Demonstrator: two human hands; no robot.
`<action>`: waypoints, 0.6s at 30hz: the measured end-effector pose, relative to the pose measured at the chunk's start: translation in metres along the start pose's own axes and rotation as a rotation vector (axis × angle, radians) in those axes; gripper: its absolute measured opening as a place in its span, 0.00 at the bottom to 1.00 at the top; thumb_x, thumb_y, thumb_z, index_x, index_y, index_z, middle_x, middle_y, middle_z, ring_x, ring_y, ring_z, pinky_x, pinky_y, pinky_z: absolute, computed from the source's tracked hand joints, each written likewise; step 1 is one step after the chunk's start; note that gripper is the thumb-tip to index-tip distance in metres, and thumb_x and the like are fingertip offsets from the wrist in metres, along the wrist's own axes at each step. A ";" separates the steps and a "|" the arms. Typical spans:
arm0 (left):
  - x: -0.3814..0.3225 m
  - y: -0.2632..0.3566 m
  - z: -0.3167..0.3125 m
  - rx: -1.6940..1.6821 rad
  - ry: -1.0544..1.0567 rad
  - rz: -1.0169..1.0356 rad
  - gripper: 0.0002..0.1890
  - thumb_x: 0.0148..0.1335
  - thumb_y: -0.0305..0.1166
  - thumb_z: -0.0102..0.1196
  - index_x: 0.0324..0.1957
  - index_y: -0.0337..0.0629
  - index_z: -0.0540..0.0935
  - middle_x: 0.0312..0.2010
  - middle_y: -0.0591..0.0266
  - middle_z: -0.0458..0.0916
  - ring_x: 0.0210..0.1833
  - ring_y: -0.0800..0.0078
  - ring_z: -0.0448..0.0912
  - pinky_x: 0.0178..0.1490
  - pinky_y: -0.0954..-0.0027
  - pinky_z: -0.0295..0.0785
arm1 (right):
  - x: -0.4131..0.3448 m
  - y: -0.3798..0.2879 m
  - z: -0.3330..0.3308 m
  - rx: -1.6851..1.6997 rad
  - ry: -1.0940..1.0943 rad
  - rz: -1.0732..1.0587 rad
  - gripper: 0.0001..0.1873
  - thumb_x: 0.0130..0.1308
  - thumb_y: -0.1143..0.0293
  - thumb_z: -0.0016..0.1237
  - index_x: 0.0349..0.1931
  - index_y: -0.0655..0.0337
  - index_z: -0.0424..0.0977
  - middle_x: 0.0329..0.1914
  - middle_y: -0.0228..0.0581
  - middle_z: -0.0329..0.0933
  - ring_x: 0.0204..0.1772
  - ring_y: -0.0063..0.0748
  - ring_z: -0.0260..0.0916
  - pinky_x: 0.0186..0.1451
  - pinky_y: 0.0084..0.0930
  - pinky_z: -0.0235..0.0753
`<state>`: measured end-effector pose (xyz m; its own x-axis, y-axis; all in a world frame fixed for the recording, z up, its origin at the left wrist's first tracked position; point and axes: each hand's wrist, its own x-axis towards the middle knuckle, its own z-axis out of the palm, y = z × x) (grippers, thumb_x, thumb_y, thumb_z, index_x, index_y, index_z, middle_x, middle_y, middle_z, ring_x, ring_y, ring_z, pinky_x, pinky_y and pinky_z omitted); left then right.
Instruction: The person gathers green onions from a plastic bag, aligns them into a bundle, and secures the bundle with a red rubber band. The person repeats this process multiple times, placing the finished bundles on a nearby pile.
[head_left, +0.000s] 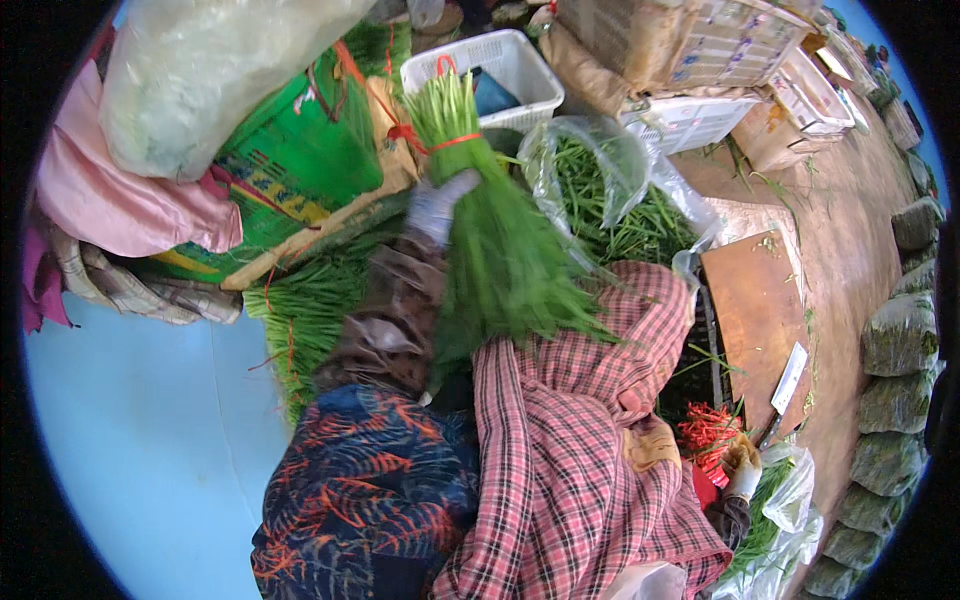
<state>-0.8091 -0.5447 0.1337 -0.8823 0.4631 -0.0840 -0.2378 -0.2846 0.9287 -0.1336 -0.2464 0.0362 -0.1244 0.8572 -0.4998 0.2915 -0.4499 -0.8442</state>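
Note:
My left hand (435, 206), in a pale glove, grips a large bunch of green garlic chives (502, 247) near its stem end. A red tie (454, 141) circles the pale stems, and the leaves hang blurred over my plaid-covered lap (562, 427). At the lower right, my gloved right hand (741, 474) is at a heap of red ties (706, 435). Its fingers are partly hidden, so I cannot tell whether they hold a tie. Close by lies a knife (787, 382) with a dark handle, on a brown board (754, 322).
More tied bunches (307, 315) lie left of my forearm. An open plastic bag (585, 161) of loose greens stands ahead, beside a white plastic basket (525, 64). Another bag (795, 517) is near my right hand. Wrapped bundles (896, 405) line the far right.

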 end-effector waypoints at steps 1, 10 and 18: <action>0.001 0.006 -0.037 0.160 0.009 -0.049 0.37 0.53 0.31 0.72 0.65 0.39 0.70 0.52 0.56 0.81 0.53 0.60 0.80 0.57 0.58 0.77 | -0.002 0.004 0.000 -0.049 0.056 0.005 0.10 0.69 0.75 0.46 0.48 0.62 0.77 0.26 0.27 0.72 0.20 0.16 0.61 0.18 0.13 0.59; 0.003 -0.015 -0.206 1.691 -0.159 -0.506 0.60 0.40 0.48 0.78 0.74 0.45 0.57 0.69 0.47 0.68 0.71 0.54 0.68 0.72 0.60 0.64 | -0.009 0.003 0.015 -0.309 0.097 0.137 0.11 0.74 0.71 0.45 0.52 0.59 0.77 0.37 0.35 0.82 0.26 0.24 0.76 0.23 0.19 0.74; 0.030 -0.096 -0.204 1.859 -0.627 -0.731 0.53 0.42 0.48 0.74 0.71 0.50 0.61 0.62 0.48 0.72 0.65 0.50 0.72 0.65 0.52 0.71 | -0.024 -0.012 0.028 -0.417 0.058 0.070 0.13 0.73 0.73 0.45 0.55 0.60 0.76 0.35 0.33 0.81 0.29 0.25 0.76 0.28 0.20 0.72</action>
<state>-0.8951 -0.6745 -0.0315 -0.5192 0.3434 -0.7827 0.5478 0.8366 0.0036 -0.1609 -0.2688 0.0524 -0.0408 0.8461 -0.5314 0.6576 -0.3777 -0.6518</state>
